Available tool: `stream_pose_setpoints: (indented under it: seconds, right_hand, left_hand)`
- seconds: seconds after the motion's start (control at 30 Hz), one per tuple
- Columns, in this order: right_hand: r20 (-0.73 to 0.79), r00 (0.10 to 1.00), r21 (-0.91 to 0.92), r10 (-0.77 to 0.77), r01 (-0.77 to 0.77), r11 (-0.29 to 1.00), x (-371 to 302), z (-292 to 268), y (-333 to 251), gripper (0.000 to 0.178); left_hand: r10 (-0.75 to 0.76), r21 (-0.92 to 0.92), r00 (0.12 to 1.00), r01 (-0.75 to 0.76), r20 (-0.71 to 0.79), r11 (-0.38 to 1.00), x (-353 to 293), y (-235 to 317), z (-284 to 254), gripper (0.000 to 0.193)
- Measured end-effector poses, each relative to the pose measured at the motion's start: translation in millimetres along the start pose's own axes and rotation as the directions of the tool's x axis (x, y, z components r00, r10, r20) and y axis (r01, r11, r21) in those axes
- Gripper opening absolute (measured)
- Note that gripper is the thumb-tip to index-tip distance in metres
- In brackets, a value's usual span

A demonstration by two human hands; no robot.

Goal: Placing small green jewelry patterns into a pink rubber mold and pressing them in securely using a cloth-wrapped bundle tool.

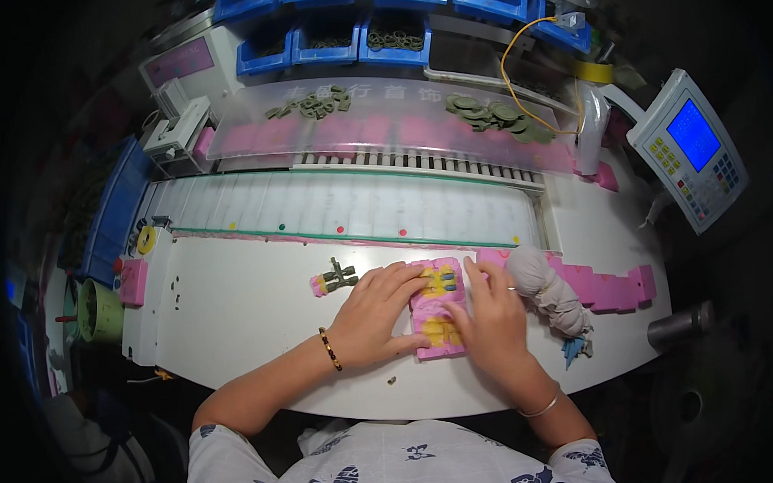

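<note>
A pink block mould point(441, 304) with yellow inner faces lies in two opened parts in front of me, at the middle of the white table. Small dark blue-green pieces point(448, 282) sit in its far part. From the left, my left hand point(374, 314) holds the mould, fingers on the far part and thumb on the near part. My right hand point(494, 319) grips it from the right, thumb pressed on its face and fingers along its right edge. Left of the mould lie dark green pieces point(341, 274) beside a small pink-and-yellow block point(317, 286).
A grey cloth bundle point(543, 289) lies right of my right hand, before a row of pink blocks point(605, 292). Behind are a white slatted panel point(351, 207), a translucent cover point(390, 114) bearing green pieces, and blue bins point(324, 46). A keypad display point(694, 150) stands right.
</note>
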State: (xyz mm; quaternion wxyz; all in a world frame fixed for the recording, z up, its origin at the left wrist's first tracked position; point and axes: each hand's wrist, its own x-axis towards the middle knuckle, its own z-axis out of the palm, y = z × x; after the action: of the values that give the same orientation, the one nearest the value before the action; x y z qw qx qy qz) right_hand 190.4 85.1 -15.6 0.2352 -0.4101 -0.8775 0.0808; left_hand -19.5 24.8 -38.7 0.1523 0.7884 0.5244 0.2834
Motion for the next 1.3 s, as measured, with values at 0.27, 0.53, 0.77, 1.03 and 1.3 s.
stream_pose_setpoints:
  seconds: [0.27, 0.53, 0.77, 1.03, 1.3]
  right_hand:
    - [0.006, 0.999, -0.056, 0.036, -0.036, 0.998, -4, -74, 75, 0.071]
    - [-0.153, 0.969, -0.218, -0.196, 0.16, 0.963, 17, -73, 34, 0.075]
    - [0.079, 0.867, -0.251, -0.493, 0.496, 0.831, 23, -27, 17, 0.054]
    - [-0.135, 0.876, -0.299, -0.462, 0.409, 0.862, 27, -67, -5, 0.051]
    - [0.122, 0.874, -0.184, -0.471, 0.486, 0.854, -8, -73, 11, 0.048]
  left_hand:
    - [-0.088, -0.097, 0.993, 0.095, 0.073, 0.991, 4, -3, -7, 0.095]
    - [-0.133, -0.167, 0.987, 0.147, 0.092, 0.975, 2, -7, -5, 0.115]
    - [-0.168, -0.189, 0.979, 0.188, 0.119, 0.964, 5, -4, -6, 0.122]
    - [-0.142, -0.181, 0.985, 0.158, 0.098, 0.971, 3, -7, -6, 0.125]
    - [-0.156, -0.148, 0.977, 0.178, 0.148, 0.973, 4, 0, -8, 0.124]
